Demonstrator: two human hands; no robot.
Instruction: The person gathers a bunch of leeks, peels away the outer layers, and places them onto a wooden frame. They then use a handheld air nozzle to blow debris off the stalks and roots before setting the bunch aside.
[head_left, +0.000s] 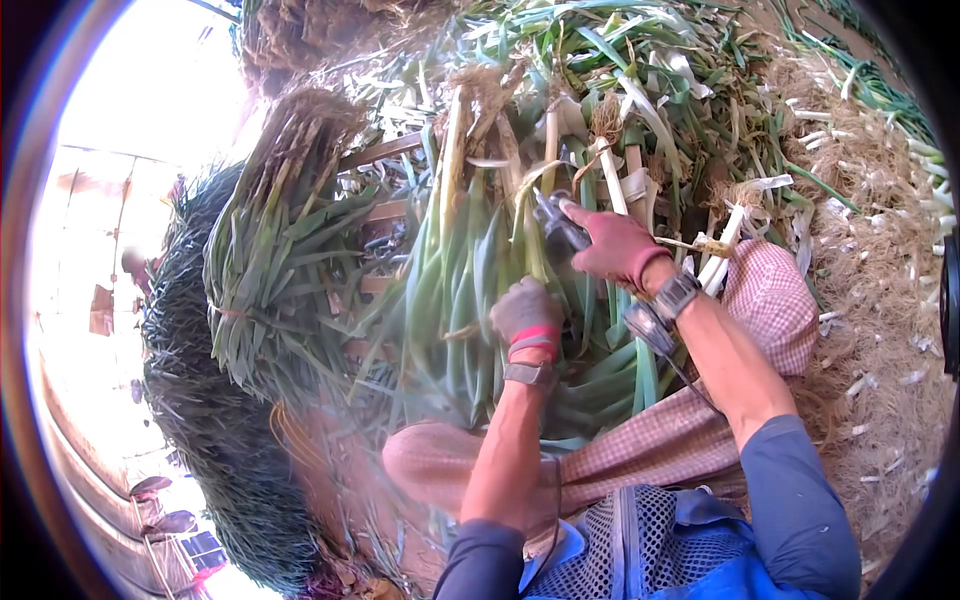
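The left hand (pixel 527 308), in a grey glove with a red cuff, has its fingers curled tight round the green part of a leek (pixel 534 248). This leek is in front of the person, among the loose leeks (pixel 460 275), and its stalk runs away from the fist past the tip of a tool (pixel 563 224). The right hand (pixel 614 246), in a dull red glove, grasps that tool — a metal, pistol-like thing — with the fingers wrapped about its body and the thumb side on top. The tip points at the leek; whether the two touch, I cannot tell.

A dark fitting (pixel 648 328) hangs below the right wrist, and a thin black cable (pixel 695 382) runs from it toward the lap. Each wrist wears a band: a dark watch (pixel 678 296) on the right, a grey strap (pixel 528 373) on the left.

The loose leeks lie with their roots away from the person and their leaves toward the legs, clad in checked trousers (pixel 650 440). Wooden slats (pixel 385 150) show beneath. To the left lies a thick bundle (pixel 275 215), roots uppermost, and beyond it a long dark-green heap (pixel 215 410). Leaf scraps (pixel 640 60) cover the far side, and on the right spreads a mass of cut roots (pixel 870 270) dotted with white bits.
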